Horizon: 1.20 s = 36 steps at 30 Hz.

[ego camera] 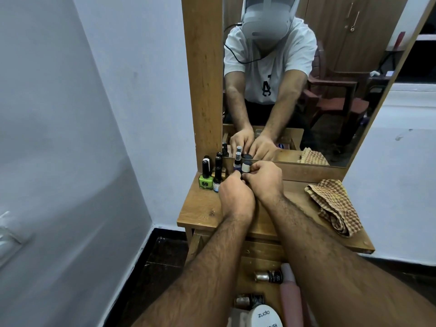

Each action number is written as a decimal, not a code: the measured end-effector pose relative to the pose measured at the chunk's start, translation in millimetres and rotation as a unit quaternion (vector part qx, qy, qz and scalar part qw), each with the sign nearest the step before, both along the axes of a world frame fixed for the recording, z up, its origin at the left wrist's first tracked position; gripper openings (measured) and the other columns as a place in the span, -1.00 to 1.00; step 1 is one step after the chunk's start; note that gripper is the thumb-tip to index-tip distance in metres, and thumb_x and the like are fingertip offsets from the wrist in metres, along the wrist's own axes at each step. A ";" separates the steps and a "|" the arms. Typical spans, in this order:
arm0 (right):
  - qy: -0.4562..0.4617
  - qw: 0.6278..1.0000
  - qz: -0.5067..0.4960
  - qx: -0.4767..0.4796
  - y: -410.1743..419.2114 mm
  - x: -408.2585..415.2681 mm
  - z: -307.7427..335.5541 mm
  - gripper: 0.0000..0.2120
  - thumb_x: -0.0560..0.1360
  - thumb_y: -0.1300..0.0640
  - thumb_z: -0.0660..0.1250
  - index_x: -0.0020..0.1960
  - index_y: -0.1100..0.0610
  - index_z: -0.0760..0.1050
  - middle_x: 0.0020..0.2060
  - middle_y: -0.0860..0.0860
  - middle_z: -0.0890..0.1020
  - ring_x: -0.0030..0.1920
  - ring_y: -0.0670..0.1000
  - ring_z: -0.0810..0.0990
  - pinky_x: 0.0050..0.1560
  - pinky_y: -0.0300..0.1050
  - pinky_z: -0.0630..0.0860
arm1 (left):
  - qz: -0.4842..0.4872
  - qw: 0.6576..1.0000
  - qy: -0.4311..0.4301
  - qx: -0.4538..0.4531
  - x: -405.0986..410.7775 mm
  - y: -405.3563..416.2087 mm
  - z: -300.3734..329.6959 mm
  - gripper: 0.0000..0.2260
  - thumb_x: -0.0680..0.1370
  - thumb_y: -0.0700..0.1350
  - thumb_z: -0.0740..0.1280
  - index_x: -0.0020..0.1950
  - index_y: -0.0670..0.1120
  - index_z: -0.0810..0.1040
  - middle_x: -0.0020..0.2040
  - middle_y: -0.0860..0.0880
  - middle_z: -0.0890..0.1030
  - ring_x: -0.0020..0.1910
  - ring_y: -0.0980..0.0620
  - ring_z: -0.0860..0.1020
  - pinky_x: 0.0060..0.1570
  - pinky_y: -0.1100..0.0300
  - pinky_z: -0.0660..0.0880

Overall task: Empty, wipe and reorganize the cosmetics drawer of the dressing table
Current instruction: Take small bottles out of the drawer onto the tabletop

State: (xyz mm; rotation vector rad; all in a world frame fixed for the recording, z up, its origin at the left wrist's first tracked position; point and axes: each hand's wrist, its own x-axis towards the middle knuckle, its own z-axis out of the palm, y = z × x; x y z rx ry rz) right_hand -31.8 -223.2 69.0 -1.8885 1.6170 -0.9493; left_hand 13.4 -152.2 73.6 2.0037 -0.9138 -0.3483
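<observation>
Bottles (213, 172) we line up far left on dressing table top (200, 208), keeping drawer (259, 258) below free for wiping; left hand (236, 197), right hand (265, 179) together, fingers curled, pinching small bottle (246, 166); cloth (335, 206) waits right

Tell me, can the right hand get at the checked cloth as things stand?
Probably yes. The cloth lies on the tabletop to the right of the right hand, nothing between them, though its fingers are curled among small bottles.
</observation>
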 end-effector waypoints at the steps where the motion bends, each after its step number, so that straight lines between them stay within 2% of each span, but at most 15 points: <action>1: 0.002 1.000 0.001 -0.004 0.0 0.5 -0.2 -0.87 0.39 0.11 0.53 -0.23 0.15 0.64 -0.25 0.04 0.69 -0.13 0.04 0.64 -0.10 -0.08 0.56 | -0.004 1.000 0.001 0.003 -0.1 -0.2 -1.1 -0.80 0.63 -0.21 0.16 0.05 -0.04 0.57 0.03 -0.07 0.62 -0.08 0.01 0.47 -0.19 0.18 0.35; 8: 0.008 1.000 0.011 -0.004 -0.2 0.3 0.3 -0.86 0.38 0.10 0.55 -0.25 0.13 0.63 -0.29 0.01 0.68 -0.17 0.00 0.63 -0.13 -0.14 0.54 | -0.012 1.000 0.006 0.015 3.0 -0.7 0.0 -0.80 0.62 -0.22 0.13 0.03 -0.07 0.55 0.05 -0.12 0.61 -0.08 -0.01 0.43 -0.19 0.16 0.31; 14: 0.007 1.000 0.021 0.007 -0.1 -4.5 0.6 -0.86 0.38 0.10 0.56 -0.21 0.16 0.66 -0.28 0.02 0.70 -0.16 0.00 0.66 -0.13 -0.14 0.54 | -0.028 1.000 0.003 0.008 3.0 6.7 2.1 -0.78 0.63 -0.23 0.15 0.15 -0.08 0.55 0.07 -0.06 0.59 -0.03 0.03 0.44 -0.14 0.18 0.34; 17: 0.000 1.000 0.020 -0.007 6.1 -16.6 4.0 -0.89 0.41 0.13 0.54 -0.10 0.14 0.69 -0.18 0.01 0.71 -0.09 -0.02 0.65 -0.06 -0.20 0.51 | -0.033 0.999 0.001 -0.015 1.5 17.9 2.3 -0.76 0.64 -0.20 0.21 0.25 -0.07 0.55 0.14 -0.01 0.61 -0.01 0.09 0.46 -0.10 0.24 0.34; 20: -0.023 0.999 0.017 -0.045 24.4 -35.4 8.9 -0.82 0.46 0.17 0.49 0.05 0.16 0.69 -0.08 0.02 0.72 -0.07 -0.04 0.64 0.02 -0.22 0.51 | -0.045 0.997 -0.025 -0.060 4.9 38.3 0.7 -0.72 0.62 -0.17 0.27 0.32 -0.01 0.56 0.22 0.06 0.62 0.13 0.13 0.54 0.06 0.32 0.40; 22: -0.051 0.997 0.024 -0.062 42.6 -49.7 10.8 -0.84 0.47 0.17 0.47 0.04 0.14 0.69 -0.13 0.00 0.72 -0.14 -0.06 0.65 0.00 -0.11 0.60 | -0.066 0.994 -0.043 -0.076 7.1 58.5 2.1 -0.74 0.62 -0.13 0.29 0.29 0.01 0.58 0.17 0.07 0.63 0.10 0.16 0.54 0.11 0.31 0.45; 24: -0.070 0.994 0.032 -0.074 66.5 -66.5 8.1 -0.89 0.47 0.13 0.46 -0.01 0.10 0.68 -0.21 -0.04 0.70 -0.20 -0.07 0.66 -0.07 -0.05 0.63 | -0.106 0.990 -0.054 -0.076 6.1 82.4 -0.8 -0.77 0.62 -0.09 0.30 0.27 0.01 0.59 0.11 0.08 0.64 0.05 0.17 0.56 0.12 0.22 0.53; 27: -0.074 0.988 0.049 -0.126 108.1 -89.4 -5.7 -0.97 0.48 0.14 0.46 -0.12 0.08 0.67 -0.32 -0.08 0.65 -0.27 -0.11 0.62 -0.17 -0.17 0.56 | -0.164 0.981 -0.089 -0.054 -3.7 118.9 -16.6 -0.80 0.59 -0.06 0.35 0.19 0.02 0.63 0.07 0.13 0.65 -0.03 0.22 0.55 0.06 0.27 0.53; 29: -0.049 0.987 0.065 -0.136 134.7 -99.4 -23.3 -0.94 0.48 0.15 0.46 -0.17 0.08 0.66 -0.33 -0.09 0.64 -0.29 -0.12 0.60 -0.20 -0.16 0.54 | -0.196 0.975 -0.106 -0.012 -8.6 135.6 -33.4 -0.84 0.56 -0.08 0.39 0.13 0.04 0.66 0.06 0.14 0.66 -0.04 0.23 0.57 0.07 0.28 0.52; 31: 0.007 0.992 0.081 -0.092 150.9 -106.9 -46.5 -0.96 0.49 0.16 0.44 -0.12 0.08 0.67 -0.25 -0.06 0.68 -0.23 -0.06 0.63 -0.14 -0.10 0.58 | -0.229 0.963 -0.128 0.068 -8.0 144.9 -50.6 -0.86 0.55 -0.10 0.40 0.08 0.05 0.67 0.06 0.11 0.67 0.00 0.17 0.59 0.09 0.25 0.51; 33: 0.104 0.990 0.093 -0.036 158.9 -110.4 -64.1 -0.87 0.49 0.18 0.37 -0.01 0.07 0.67 -0.10 -0.01 0.72 -0.07 0.05 0.67 -0.03 -0.03 0.59 | -0.248 0.944 -0.156 0.153 -5.1 150.3 -60.9 -0.87 0.53 -0.10 0.40 0.04 0.07 0.68 0.04 0.09 0.68 0.02 0.10 0.61 0.06 0.18 0.53; 36: 0.237 0.965 0.110 0.005 163.4 -109.8 -68.3 -0.75 0.49 0.24 0.28 0.08 0.03 0.63 0.03 0.02 0.68 0.07 0.13 0.63 -0.01 -0.03 0.54 | -0.258 0.929 -0.163 0.211 -3.9 158.9 -69.5 -0.86 0.53 -0.10 0.39 0.04 0.09 0.67 0.06 0.10 0.67 0.02 0.10 0.59 0.06 0.15 0.54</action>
